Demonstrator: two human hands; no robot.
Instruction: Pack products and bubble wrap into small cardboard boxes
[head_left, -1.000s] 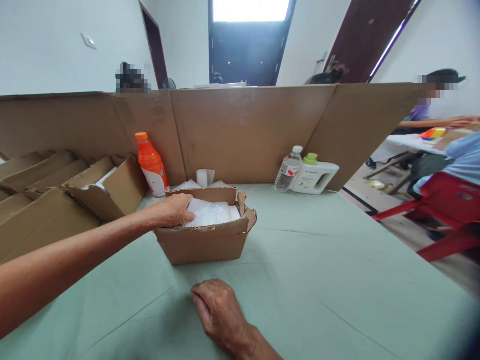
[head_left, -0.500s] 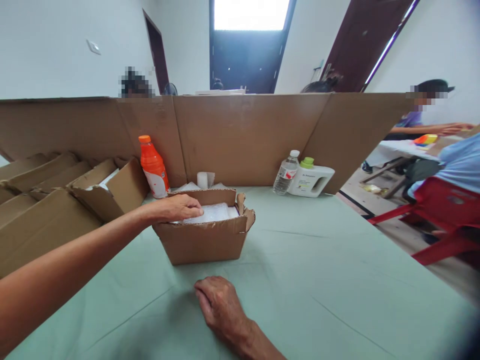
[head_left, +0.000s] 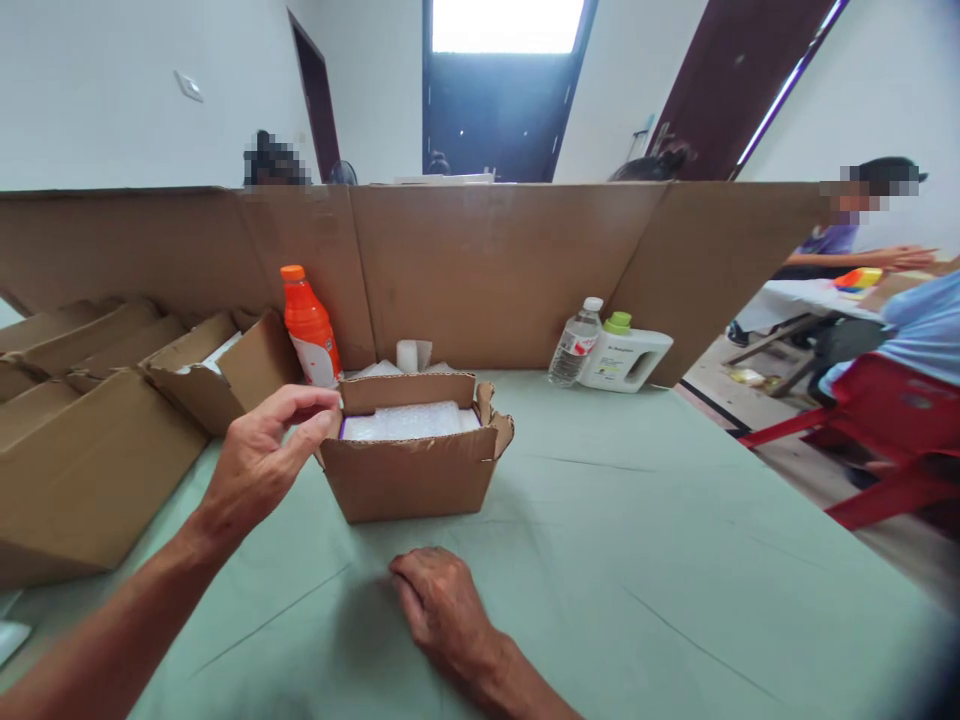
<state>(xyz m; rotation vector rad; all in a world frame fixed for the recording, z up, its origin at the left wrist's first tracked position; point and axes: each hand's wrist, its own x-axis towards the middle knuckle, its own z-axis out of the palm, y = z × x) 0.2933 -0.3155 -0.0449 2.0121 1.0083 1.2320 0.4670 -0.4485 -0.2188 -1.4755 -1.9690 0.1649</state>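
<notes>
A small open cardboard box (head_left: 412, 482) stands on the green-covered table. Bubble-wrapped white packs (head_left: 412, 420) fill it nearly to the rim, with a thin purple edge showing at their left end. My left hand (head_left: 262, 455) is at the box's left end, thumb and fingertips closed on the top edge of that wall. Below the box, my right hand (head_left: 446, 610) rests on the table in a loose fist, touching no object besides the cloth; nothing shows in its curled fingers.
Several open cardboard boxes (head_left: 97, 470) crowd the left side. An orange bottle (head_left: 309, 325), a clear water bottle (head_left: 576, 345) and a white jug (head_left: 626, 358) stand before a cardboard partition (head_left: 495, 280). A red chair (head_left: 900, 420) and other people are beyond the table.
My left hand has moved left and back, off the bubble-wrapped packs and onto the box's left edge. My right hand and the box have stayed in place.
</notes>
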